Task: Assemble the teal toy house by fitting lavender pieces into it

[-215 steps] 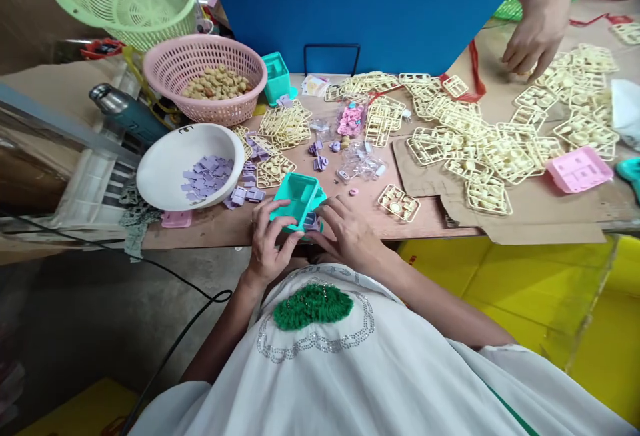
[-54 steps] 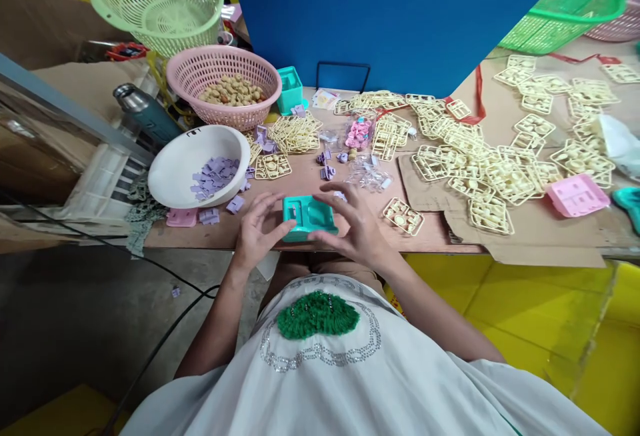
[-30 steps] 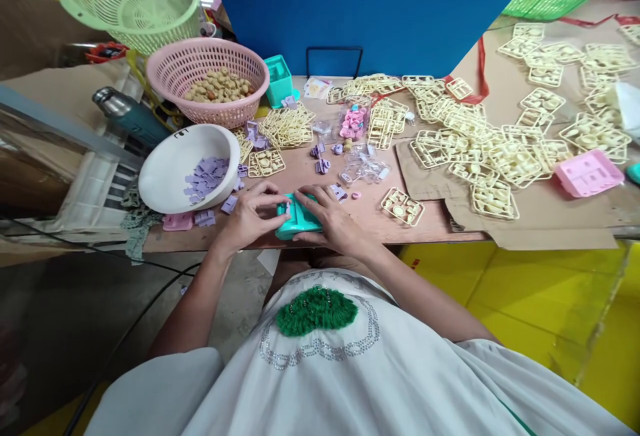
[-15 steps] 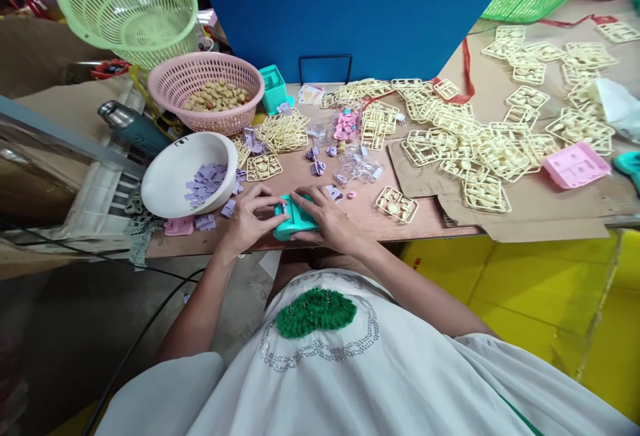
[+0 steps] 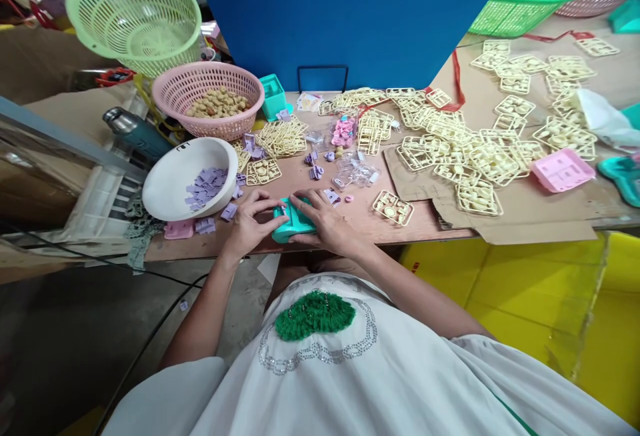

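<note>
A teal plastic toy part (image 5: 299, 223) lies at the table's front edge. My right hand (image 5: 325, 223) is wrapped over its right side, fingers on top and thumb along the near side. At its left end my left hand (image 5: 253, 223) pinches with thumb and forefinger at a small purple piece (image 5: 283, 209), mostly hidden by the fingertips. Left of my hands, a white bowl (image 5: 165, 183) holds purple plastic pieces (image 5: 206, 188). More purple pieces (image 5: 316, 172) lie loose behind my hands, and a small pink ring (image 5: 349, 199) is right of them.
Cream part frames (image 5: 465, 149) cover the table's right side, partly on cardboard (image 5: 535, 223). A pink basket (image 5: 165, 93) of peanuts stands back left, below a green basket (image 5: 80, 9). A blue panel (image 5: 350, 16) rises behind. A pink tray (image 5: 563, 169) lies far right.
The camera view has shifted slightly. My hands keep nearly the same pose on the teal toy part and the small purple piece.
</note>
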`<state>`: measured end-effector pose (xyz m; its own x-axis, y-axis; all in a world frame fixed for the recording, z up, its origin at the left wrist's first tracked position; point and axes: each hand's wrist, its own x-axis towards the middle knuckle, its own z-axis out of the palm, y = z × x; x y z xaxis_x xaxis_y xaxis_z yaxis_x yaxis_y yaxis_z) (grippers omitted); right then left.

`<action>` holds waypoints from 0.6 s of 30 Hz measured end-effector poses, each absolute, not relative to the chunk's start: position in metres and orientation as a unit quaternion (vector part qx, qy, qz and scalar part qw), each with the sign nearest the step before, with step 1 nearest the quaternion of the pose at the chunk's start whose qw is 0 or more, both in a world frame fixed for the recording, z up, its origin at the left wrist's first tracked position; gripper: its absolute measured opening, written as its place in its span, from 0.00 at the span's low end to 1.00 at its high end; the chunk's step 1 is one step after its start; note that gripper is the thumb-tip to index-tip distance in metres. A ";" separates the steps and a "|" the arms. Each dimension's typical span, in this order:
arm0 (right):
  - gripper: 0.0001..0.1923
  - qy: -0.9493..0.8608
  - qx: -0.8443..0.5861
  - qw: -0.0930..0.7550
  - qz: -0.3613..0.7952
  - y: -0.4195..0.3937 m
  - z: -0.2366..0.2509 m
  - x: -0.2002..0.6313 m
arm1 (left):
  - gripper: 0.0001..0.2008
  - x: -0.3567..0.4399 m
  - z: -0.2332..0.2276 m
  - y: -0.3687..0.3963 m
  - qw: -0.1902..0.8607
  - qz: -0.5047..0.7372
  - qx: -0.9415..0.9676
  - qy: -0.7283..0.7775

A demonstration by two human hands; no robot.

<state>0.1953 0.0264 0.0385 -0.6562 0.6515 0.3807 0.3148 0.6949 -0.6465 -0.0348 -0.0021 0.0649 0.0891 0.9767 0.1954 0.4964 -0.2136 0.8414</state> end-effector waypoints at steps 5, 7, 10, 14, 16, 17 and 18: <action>0.41 -0.867 -0.279 0.305 0.277 0.026 0.038 0.196 | 0.15 -0.033 0.061 -0.004 0.290 0.409 0.667 0.551; 0.41 -0.869 -0.279 0.304 0.274 0.026 0.038 0.195 | 0.16 -0.034 0.061 -0.005 0.314 0.408 0.656 0.552; 0.41 -0.872 -0.275 0.307 0.263 0.027 0.035 0.195 | 0.20 -0.037 0.061 -0.005 0.370 0.412 0.628 0.547; 0.42 -0.872 -0.276 0.305 0.267 0.028 0.031 0.197 | 0.28 -0.041 0.054 -0.011 0.445 0.443 0.570 0.529; 0.43 -0.860 -0.267 0.320 0.294 0.028 0.033 0.198 | 0.37 -0.039 0.044 -0.017 0.448 0.447 0.573 0.521; 0.43 -0.849 -0.264 0.338 0.308 0.027 0.036 0.199 | 0.43 -0.037 0.038 -0.019 0.437 0.444 0.584 0.521; 0.40 -0.836 -0.268 0.362 0.315 0.027 0.039 0.199 | 0.46 -0.034 0.031 -0.022 0.420 0.437 0.599 0.523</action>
<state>0.1986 0.0272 0.0394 -0.5942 0.6762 0.4355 0.2211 0.6579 -0.7199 -0.0339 -0.0221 0.0308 0.0707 0.9939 0.0841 0.2607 -0.0998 0.9602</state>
